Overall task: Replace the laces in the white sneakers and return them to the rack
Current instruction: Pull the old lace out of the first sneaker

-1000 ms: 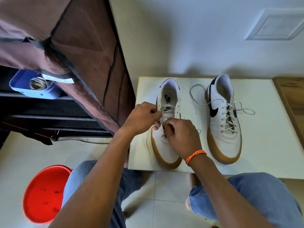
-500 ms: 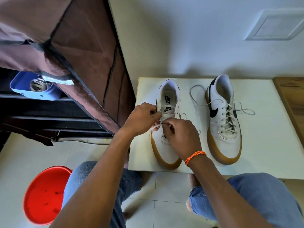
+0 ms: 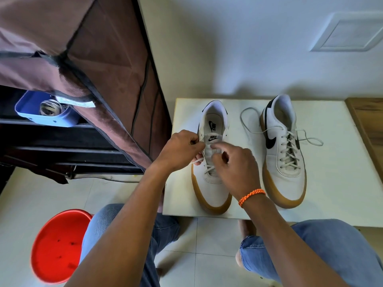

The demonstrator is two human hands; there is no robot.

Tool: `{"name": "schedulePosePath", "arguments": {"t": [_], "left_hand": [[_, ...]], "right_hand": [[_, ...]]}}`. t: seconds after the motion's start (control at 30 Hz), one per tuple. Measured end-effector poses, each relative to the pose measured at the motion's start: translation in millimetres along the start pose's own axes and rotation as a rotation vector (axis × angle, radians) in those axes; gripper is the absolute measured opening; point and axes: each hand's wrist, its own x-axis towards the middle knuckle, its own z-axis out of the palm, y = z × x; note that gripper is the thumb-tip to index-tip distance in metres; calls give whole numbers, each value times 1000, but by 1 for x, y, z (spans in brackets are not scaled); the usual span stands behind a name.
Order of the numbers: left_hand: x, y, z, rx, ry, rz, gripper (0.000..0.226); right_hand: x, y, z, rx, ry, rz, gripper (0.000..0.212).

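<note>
A white lace is being pinched by the left hand at the left edge of the nearer-left sneaker, its fingers curled tight around the strand. The right hand, circled at the wrist by an orange bracelet, is being held over the same shoe's tongue with fingers curled; whether lace is being gripped there cannot be told. The second sneaker is being left just to the right, fully laced, its loose ends trailing across the white surface. Both shoes are being kept toe-near, heels toward the far wall. A brown fabric shoe rack is being shown at left, a red stool on the floor near it.
</note>
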Motion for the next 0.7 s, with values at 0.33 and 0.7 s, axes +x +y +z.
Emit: {"name": "schedulePosePath", "arguments": {"t": [0.33,0.7], "left_hand": [[-2,1,-1,-39,-23,-13,25],[-1,-2,0,-5,16,-3,23]], "right_hand": [[2,-1,-1,-30,19,27,18],[11,9,-19,2,296,184,30]]}}
